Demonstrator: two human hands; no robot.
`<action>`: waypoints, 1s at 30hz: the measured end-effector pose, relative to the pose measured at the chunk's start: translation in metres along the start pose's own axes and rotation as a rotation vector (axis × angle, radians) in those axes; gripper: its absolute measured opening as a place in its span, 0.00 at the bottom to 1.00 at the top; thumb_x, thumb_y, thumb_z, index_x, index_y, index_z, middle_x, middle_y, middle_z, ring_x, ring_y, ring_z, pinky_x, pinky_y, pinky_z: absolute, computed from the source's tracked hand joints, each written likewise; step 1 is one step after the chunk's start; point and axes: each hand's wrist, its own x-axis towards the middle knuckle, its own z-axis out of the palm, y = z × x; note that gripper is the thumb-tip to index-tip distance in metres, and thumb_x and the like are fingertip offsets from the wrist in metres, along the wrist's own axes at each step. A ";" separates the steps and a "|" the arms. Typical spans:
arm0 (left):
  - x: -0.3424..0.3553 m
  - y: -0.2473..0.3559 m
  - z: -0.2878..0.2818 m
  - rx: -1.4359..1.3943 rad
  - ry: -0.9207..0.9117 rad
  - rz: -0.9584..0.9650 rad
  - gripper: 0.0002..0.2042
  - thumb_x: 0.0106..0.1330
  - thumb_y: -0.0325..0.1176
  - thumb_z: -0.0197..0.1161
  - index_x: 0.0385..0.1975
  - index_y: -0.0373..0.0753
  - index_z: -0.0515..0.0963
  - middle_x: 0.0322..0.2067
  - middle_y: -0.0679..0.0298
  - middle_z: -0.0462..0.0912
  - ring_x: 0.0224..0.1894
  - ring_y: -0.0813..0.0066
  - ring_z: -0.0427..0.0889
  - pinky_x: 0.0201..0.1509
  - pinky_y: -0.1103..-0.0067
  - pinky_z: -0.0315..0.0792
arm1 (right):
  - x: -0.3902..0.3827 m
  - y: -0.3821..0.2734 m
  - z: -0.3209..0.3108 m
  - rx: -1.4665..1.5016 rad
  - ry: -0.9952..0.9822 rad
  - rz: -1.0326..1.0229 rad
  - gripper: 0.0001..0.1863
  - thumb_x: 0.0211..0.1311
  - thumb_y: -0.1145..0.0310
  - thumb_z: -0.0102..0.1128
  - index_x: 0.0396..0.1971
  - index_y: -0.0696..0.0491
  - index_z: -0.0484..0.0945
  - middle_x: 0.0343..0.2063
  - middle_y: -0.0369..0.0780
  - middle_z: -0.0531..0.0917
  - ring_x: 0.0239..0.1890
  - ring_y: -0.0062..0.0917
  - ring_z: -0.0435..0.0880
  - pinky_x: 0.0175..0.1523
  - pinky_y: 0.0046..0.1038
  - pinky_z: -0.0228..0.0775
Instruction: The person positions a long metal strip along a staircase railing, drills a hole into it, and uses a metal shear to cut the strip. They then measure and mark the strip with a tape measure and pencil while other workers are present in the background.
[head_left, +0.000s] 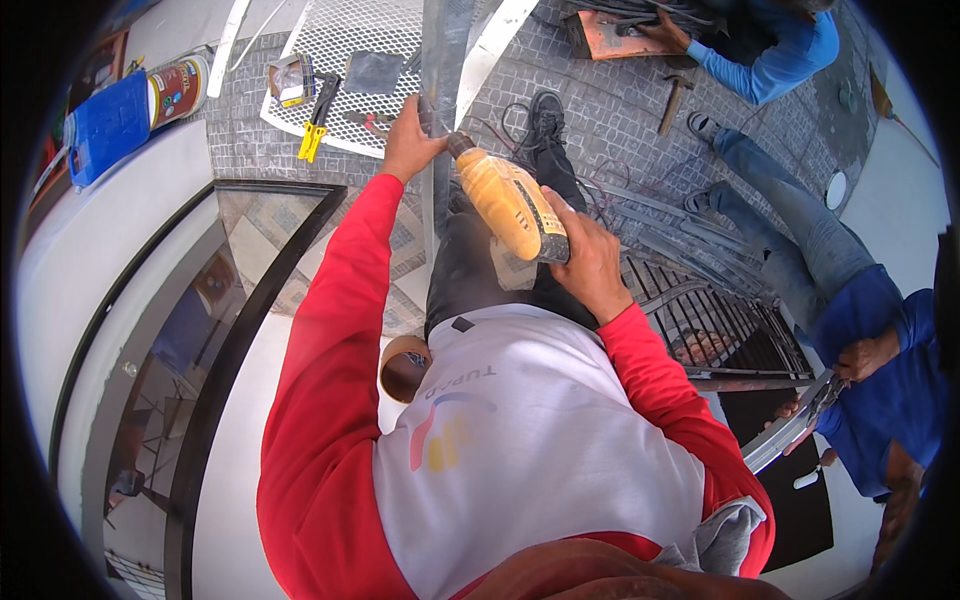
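My right hand (585, 255) grips a yellow power drill (510, 205) by its handle. The drill's dark chuck points up-left at a grey metal bar (440, 50) that runs upright through the picture. My left hand (413, 140) is wrapped round that bar just left of the chuck; whether the bit touches the metal I cannot tell. Beyond the hand, a white mesh panel (360, 125) carries yellow-handled snips (318, 125), a small box (292, 80) and a dark square piece (372, 70). A tape roll (398, 365) shows beside my waist.
A person in light blue (770, 55) works at an orange object (610, 35), near a hammer (673, 105). Another person in dark blue (860, 400) holds metal at right. Metal strips (690, 250) and a black grille (720, 340) lie right. Left are a blue jug (105, 130) and bucket (178, 90).
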 end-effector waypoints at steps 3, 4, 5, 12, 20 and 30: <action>0.000 -0.002 0.002 -0.039 -0.002 -0.006 0.48 0.46 0.43 0.84 0.65 0.29 0.63 0.51 0.43 0.81 0.51 0.50 0.84 0.55 0.66 0.77 | 0.002 0.002 0.000 0.007 0.009 0.009 0.47 0.43 0.80 0.71 0.70 0.44 0.70 0.36 0.46 0.86 0.38 0.44 0.87 0.43 0.39 0.80; 0.000 -0.004 0.002 -0.076 -0.007 -0.012 0.48 0.46 0.42 0.83 0.65 0.29 0.63 0.51 0.44 0.81 0.51 0.50 0.84 0.55 0.66 0.77 | 0.003 0.002 0.000 0.011 0.016 0.001 0.47 0.42 0.80 0.71 0.70 0.44 0.70 0.36 0.46 0.86 0.38 0.44 0.87 0.43 0.40 0.80; 0.000 -0.005 0.003 -0.070 -0.002 -0.007 0.47 0.46 0.42 0.83 0.64 0.28 0.63 0.50 0.44 0.81 0.50 0.50 0.84 0.54 0.66 0.77 | 0.003 0.002 0.000 0.018 0.025 -0.006 0.47 0.42 0.80 0.71 0.70 0.43 0.70 0.36 0.46 0.86 0.38 0.44 0.87 0.43 0.40 0.80; 0.003 -0.015 0.007 -0.074 0.013 0.032 0.47 0.46 0.42 0.83 0.64 0.28 0.64 0.50 0.43 0.81 0.50 0.49 0.84 0.54 0.66 0.77 | 0.005 0.005 -0.003 -0.014 0.015 -0.033 0.49 0.40 0.81 0.71 0.70 0.43 0.71 0.34 0.45 0.85 0.37 0.43 0.86 0.42 0.39 0.79; 0.000 -0.008 0.005 -0.036 0.025 0.003 0.49 0.45 0.43 0.84 0.65 0.28 0.63 0.51 0.42 0.81 0.49 0.49 0.84 0.54 0.66 0.77 | 0.008 0.005 -0.003 0.016 0.048 -0.049 0.45 0.43 0.76 0.73 0.68 0.44 0.73 0.35 0.44 0.86 0.36 0.41 0.87 0.42 0.38 0.79; 0.003 -0.019 0.008 -0.046 0.022 0.042 0.48 0.45 0.41 0.82 0.65 0.28 0.63 0.49 0.43 0.81 0.43 0.52 0.84 0.50 0.66 0.77 | 0.011 0.006 -0.007 0.033 0.011 -0.020 0.47 0.42 0.80 0.71 0.70 0.43 0.71 0.36 0.46 0.86 0.38 0.43 0.87 0.44 0.39 0.80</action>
